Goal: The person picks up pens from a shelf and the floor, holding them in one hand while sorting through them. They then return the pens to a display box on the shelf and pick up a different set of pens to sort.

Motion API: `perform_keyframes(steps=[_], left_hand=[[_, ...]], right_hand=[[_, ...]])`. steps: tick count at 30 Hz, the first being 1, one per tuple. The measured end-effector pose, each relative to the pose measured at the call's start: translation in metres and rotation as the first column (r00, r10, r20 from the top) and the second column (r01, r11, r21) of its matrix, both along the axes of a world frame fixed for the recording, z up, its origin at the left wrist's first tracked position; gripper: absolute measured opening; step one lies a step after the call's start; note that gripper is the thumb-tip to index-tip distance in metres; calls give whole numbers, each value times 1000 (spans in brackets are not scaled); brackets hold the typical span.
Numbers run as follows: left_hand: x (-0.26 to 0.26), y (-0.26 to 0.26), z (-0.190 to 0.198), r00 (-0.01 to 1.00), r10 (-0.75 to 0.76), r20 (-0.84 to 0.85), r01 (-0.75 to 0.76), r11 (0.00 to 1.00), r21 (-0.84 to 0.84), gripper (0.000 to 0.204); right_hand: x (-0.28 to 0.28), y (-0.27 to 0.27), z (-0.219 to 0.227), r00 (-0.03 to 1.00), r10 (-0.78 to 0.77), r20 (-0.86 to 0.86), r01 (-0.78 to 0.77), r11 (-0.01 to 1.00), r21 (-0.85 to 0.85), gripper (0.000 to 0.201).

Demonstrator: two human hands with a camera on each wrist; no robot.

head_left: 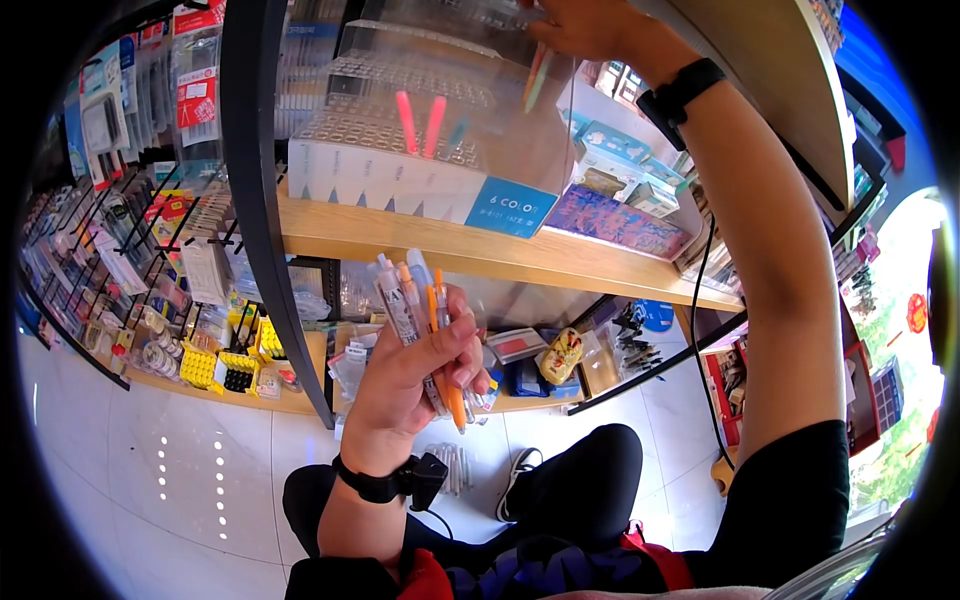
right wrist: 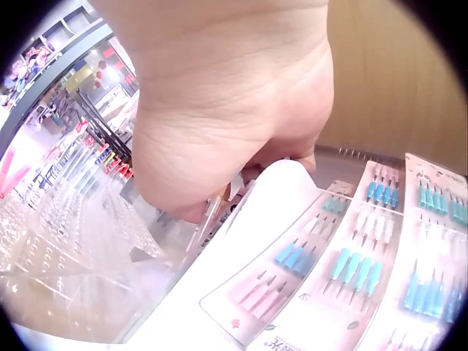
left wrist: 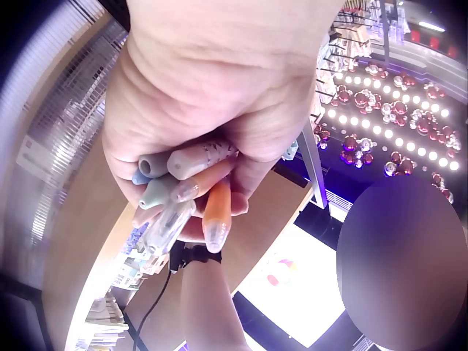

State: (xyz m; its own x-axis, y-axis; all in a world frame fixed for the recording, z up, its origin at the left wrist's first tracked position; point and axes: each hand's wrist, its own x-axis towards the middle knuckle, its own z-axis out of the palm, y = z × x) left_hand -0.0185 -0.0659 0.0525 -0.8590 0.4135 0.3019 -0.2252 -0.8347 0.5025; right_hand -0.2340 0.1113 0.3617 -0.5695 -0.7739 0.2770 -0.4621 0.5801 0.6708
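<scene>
Before you, a wooden shelf [head_left: 350,232] carries a clear pen display [head_left: 385,180]. Your right arm [head_left: 770,220] stretches up and forward, its hand [head_left: 585,28] at the display's upper edge; I cannot tell whether its fingers grip anything. Your left hand [head_left: 395,385], raised lower down, curls round several pens [head_left: 408,315], thumb across them.

In the head view, the display stand [head_left: 400,185] sat on the wooden shelf [head_left: 400,236], right of the upright post [head_left: 256,180] and left of the boxes [head_left: 655,199]. The pens [head_left: 403,312] were in the left hand [head_left: 415,370], before the shelf's edge (a pouch [head_left: 562,357] lay lower, to their right). In the right wrist view, packs [right wrist: 351,274] lay below the right hand [right wrist: 227,117].
</scene>
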Motion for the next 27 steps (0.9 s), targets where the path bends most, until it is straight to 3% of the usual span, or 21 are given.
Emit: perform_keyframes(steps=[2,4,5,7,10,14,27], left_hand=[[0,0,-1,1000,-1,-4,1,1000,2,27],[-2,0,-2,1000,2,-9,-2,1000,-1,27],[-1,1,-2,1000,1,-10,-1,1000,-1,27],[-1,1,-1,1000,8,-7,-8,1000,-2,26],[-1,1,-1,1000,7,-15,-7,1000,-2,25],[0,1,-1,1000,9,-16,-9,1000,-13,25],[2,1,1,1000,8,-14,-8,1000,2,27]], right_hand=[[0,2,0,999,19,-38,-19,1000,3,37],[4,1,0,982,24,-189,-24,1000,6,39],[7,0,1,982,24,-189,-24,1000,6,39],[15,-5,6,990,-129,-60,126,991,-51,37],[8,-3,6,988,-139,-68,136,990,-40,31],[0,-1,10,990,-138,-7,138,990,-36,26],[31,-21,2,993,23,-112,-18,999,44,31]])
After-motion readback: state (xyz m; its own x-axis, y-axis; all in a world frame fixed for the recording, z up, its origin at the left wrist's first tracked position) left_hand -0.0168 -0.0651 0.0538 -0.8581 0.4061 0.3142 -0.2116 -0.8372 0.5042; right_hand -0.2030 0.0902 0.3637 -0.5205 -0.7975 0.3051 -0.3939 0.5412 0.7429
